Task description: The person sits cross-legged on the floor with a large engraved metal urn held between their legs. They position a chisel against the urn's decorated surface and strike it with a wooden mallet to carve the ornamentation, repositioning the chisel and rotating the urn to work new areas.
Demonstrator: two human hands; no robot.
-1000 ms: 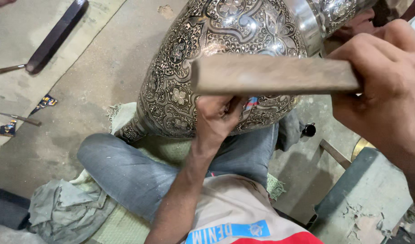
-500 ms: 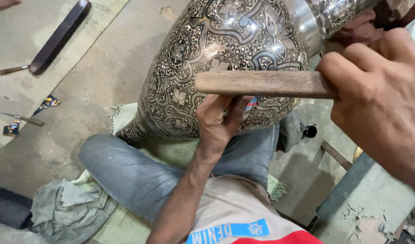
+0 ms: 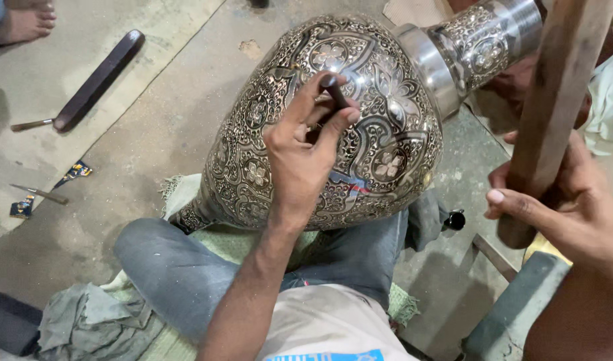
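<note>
A: Starting at the left, what lies on the concrete floor point(image 3: 152, 134)?

B: One long dark flat bar with a thin metal tang point(image 3: 96, 81), and one small slim metal tool point(image 3: 40, 194) beside some dark scraps. A bare foot point(image 3: 22, 23) of someone else shows at the top corner.

A: And the main piece?

B: One large engraved silver-and-black metal vase point(image 3: 380, 127), lying tilted across the person's jeans-clad lap point(image 3: 179, 274), neck pointing up to the right. I'd judge it heavy, rigid and smooth on the plain neck band, so likely to roll; the belly against the lap is the steadying point.

A: The hands?

B: The left hand point(image 3: 299, 154) is pinched closed around one short dark metal punch point(image 3: 334, 90), tip set on the vase's belly. The right hand point(image 3: 560, 200) is wrapped around one thick wooden handle point(image 3: 553, 113) raised upright; its head is out of view.
</note>
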